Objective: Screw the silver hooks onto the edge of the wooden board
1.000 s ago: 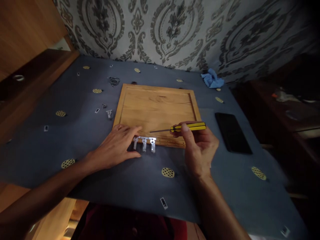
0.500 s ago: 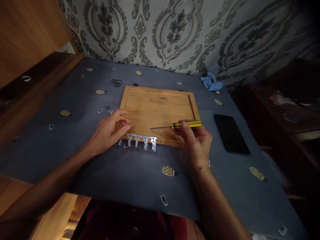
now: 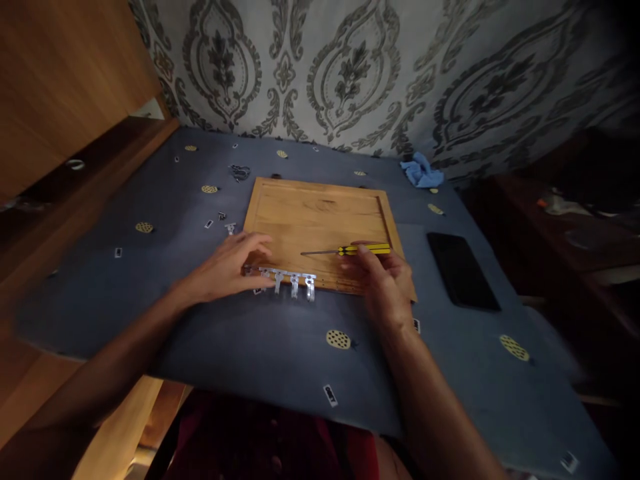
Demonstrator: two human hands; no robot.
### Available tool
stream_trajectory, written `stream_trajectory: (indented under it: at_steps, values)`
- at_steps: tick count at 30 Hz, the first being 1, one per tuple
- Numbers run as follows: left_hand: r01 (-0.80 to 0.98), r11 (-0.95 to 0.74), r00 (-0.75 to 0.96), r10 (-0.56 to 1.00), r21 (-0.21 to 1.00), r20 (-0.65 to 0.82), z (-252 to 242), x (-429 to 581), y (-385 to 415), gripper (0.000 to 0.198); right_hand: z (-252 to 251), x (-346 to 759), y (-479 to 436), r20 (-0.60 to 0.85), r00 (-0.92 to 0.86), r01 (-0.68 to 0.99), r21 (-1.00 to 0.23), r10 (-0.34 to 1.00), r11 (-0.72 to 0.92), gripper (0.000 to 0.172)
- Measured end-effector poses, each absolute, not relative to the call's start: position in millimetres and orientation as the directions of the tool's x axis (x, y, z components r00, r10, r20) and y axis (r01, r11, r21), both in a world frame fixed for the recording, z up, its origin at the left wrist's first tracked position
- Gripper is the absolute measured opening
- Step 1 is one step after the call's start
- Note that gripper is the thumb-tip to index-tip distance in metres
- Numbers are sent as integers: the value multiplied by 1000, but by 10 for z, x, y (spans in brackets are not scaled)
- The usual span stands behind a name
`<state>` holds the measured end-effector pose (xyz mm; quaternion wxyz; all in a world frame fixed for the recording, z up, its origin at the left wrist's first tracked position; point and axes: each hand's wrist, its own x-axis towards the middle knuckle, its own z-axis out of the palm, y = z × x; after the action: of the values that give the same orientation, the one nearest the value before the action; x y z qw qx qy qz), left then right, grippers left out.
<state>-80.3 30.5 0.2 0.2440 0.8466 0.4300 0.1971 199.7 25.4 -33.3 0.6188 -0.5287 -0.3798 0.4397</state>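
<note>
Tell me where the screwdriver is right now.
In the head view, the yellow-and-black screwdriver is in the right hand, over the near half of the wooden board, its shaft pointing left.

"What are you facing?"

"I'm looking at a pale grey wall [image 3: 280,127], which is filling the top of the frame with dark medallions and leafy scrolls."

"And the furniture?"

"A table [image 3: 250,360] is spreading across the middle, wearing a blue-grey cloth [image 3: 465,380] printed with yellow pineapples. Brown wooden furniture [image 3: 75,60] is standing at the upper left, a dark recess [image 3: 100,167] showing beneath its panel. At the right edge I'm seeing a reddish-brown unit [image 3: 565,247], carrying clutter [image 3: 565,203] too dim for naming."

"Lower left?"

"Pale wood [image 3: 115,427] is catching some light below the table."

"How bright is it?"

"Dim; the upper right corner is lying nearly black."
</note>
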Motion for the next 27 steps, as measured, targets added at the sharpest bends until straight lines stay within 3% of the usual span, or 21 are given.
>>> stream_trajectory:
  at_steps: [3, 5, 17, 27]
  values:
    - [630, -573, 638, 767, 525, 71, -26, -796, 291, 76, -318, 1976, 254, -22, 337, -176, -984, 941, 41, 45]
    - [631, -591, 664, 747, 502, 45, -45, -798, 281, 79, -312, 1967, 252, -32, 346, -189, -981, 938, 36, 46]
    - [622, -634, 700, 713, 459, 37, -25, -801, 258, 61, -329, 1992, 257, -55, 343, -197, -980, 938, 14, 48]
    - [620, -628, 694, 719, 471, 44, -72, -806, 253, 60, -349, 2010, 254, -27, 325, -191, -981, 945, 38, 42]
